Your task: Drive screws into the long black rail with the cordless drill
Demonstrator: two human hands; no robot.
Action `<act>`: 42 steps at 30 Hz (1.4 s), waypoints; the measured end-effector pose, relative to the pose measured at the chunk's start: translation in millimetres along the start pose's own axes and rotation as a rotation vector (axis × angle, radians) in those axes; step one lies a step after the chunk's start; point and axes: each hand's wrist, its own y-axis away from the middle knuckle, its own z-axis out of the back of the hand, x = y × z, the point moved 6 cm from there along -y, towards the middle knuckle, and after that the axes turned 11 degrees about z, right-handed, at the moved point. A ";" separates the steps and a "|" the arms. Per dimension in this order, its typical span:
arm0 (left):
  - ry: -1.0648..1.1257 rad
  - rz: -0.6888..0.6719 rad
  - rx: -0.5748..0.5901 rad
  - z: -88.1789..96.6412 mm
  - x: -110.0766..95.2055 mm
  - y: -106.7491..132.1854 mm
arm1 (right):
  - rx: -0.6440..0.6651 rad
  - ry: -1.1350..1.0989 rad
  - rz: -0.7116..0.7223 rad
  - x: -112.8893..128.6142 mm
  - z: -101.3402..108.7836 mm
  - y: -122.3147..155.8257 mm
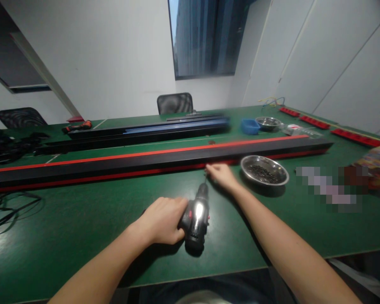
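My left hand (164,219) is wrapped round the handle of a black and silver cordless drill (198,219), which lies on its side close above the green table. The drill's bit points away from me, toward a long black bar with red edges (164,158). At the bit's tip, my right hand (221,175) has its fingers pinched together against the bar's near red side. What sits between those fingertips is too small to make out. Just right of that hand stands a steel bowl (264,171) holding many small dark screws.
Behind the bar lie more long dark bars (177,126) and an orange and black power tool (77,126). A blue tray (250,126) and a second steel bowl (268,123) stand at the back right. Black cables (9,209) lie at the left; red strips (357,137) line the right edge.
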 end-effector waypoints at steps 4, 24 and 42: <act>-0.003 0.004 0.002 -0.9 0.0 -0.3 | -0.015 0.013 -0.001 1.2 1.1 0.3; 0.006 -0.025 -0.045 -2.9 1.7 -1.2 | 0.042 -0.165 0.001 7.2 -0.8 0.5; 0.014 -0.028 -0.065 -3.1 2.4 0.1 | -0.022 -0.146 -0.049 2.6 0.8 0.1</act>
